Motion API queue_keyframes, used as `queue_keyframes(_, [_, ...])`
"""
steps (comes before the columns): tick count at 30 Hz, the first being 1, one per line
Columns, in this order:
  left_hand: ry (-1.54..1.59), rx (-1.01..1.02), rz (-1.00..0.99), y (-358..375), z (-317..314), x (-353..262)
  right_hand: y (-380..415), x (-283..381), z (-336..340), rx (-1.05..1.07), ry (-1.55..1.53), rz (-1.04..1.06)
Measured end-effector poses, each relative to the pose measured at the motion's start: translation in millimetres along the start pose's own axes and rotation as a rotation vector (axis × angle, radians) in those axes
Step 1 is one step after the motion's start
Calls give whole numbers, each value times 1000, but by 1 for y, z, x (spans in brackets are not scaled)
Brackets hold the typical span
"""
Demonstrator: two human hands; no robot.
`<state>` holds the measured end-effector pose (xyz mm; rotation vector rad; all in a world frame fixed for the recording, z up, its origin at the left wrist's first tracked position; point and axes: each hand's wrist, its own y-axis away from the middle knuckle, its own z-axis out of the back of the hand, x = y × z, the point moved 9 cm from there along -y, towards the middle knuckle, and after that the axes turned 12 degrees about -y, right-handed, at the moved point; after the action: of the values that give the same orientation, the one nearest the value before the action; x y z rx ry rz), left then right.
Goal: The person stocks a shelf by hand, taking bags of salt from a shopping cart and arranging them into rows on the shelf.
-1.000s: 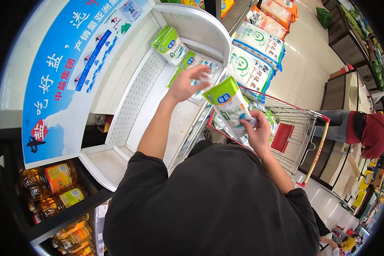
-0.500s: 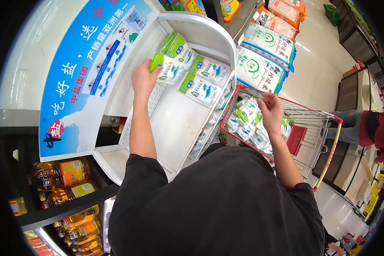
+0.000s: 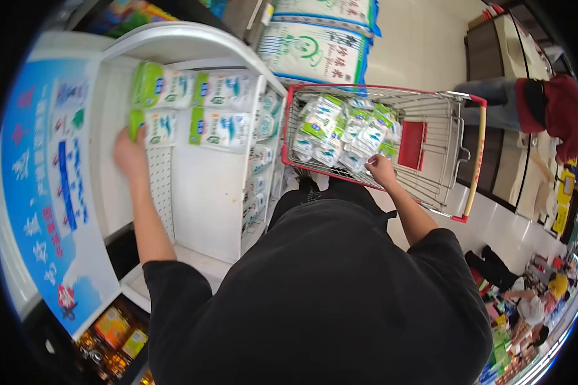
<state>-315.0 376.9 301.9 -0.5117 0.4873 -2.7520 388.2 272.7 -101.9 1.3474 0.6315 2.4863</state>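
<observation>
My left hand [image 3: 130, 153] grips the end of a green-and-white salt packet [image 3: 160, 128] at the left of the white display shelf [image 3: 202, 173]. Behind it lies another salt packet [image 3: 173, 88], and two more stacks, a rear one [image 3: 223, 91] and a nearer one [image 3: 218, 128], lie to its right. Over the near side of the shopping cart [image 3: 327, 170], my right hand [image 3: 381, 171] has its fingers pinched at the edge of a salt packet [image 3: 370, 138]. Many similar packets [image 3: 321, 122] are heaped in the cart.
Large rice sacks [image 3: 315, 52] lie beyond the cart. A blue sign [image 3: 45, 192] borders the shelf on the left, above oil bottles [image 3: 115, 333]. A person in red [image 3: 562, 115] stands past the cart handle [image 3: 474, 160]; more people [image 3: 526, 301] are at lower right.
The view has turned toward the cart. My left hand has brought its packet down to the shelf, beside the other stacks. My right hand has lowered to the packets at the cart's near side.
</observation>
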Motion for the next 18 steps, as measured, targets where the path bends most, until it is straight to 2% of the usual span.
queue_keyframes(2, [-47, 15, -27, 3, -1, -11, -10, -28, -7, 26, 33, -61])
queue_keyframes(4, [-315, -115, -32, 3, 15, -27, -32, -47, -15, 54, 49, -90])
queue_keyframes(5, [-318, -99, -48, 4, 5, -25, -44, -54, -22, 79, 65, -98])
queue_keyframes(7, [-405, -206, -134, 6, -5, -24, -78, -65, -41, 122, 60, -111])
queue_keyframes(11, [-540, -46, -58, 7, -31, -4, -164, -100, -114, 156, -111, -253])
queue_keyframes(13, [-598, -50, -84, 9, -30, -2, -203, -120, -159, 149, -217, -367])
queue_keyframes(14, [-649, -70, -93, 8, -32, -4, -223, -124, -181, 133, -247, -432])
queue_keyframes(15, [-646, -64, -95, 6, -38, -4, -231, -83, -177, 164, -198, -505])
queue_keyframes(16, [-612, -127, -132, 7, -33, -6, -260, -97, -202, 175, -17, -480])
queue_keyframes(17, [-579, -187, -173, 11, -26, -7, -252, -69, -198, 73, -204, -667])
queue_keyframes(18, [-581, -177, -174, 12, -27, -6, -266, -73, -210, 34, -136, -647])
